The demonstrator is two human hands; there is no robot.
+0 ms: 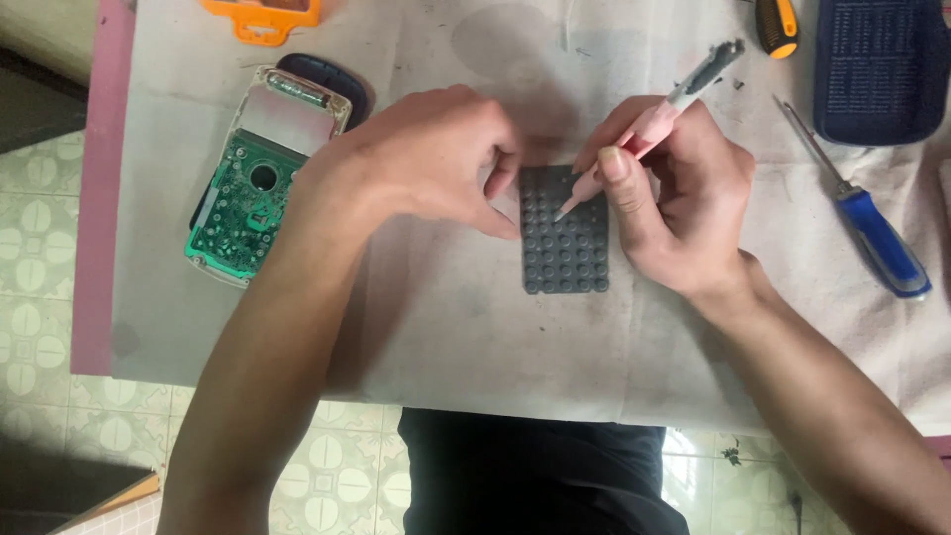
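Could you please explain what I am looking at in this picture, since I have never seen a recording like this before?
There is no machine here: a person wears a camera on the head, so the single picture looks straight down at their own two hands over a cloth-covered table. The left hand presses on the edge of a grey rubber keypad. The right hand holds a pink pen-like tool, its tip touching the keypad. To the left lies an opened device with a green circuit board. On the right lie a blue-handled screwdriver and a dark blue case; an orange object sits at the top.
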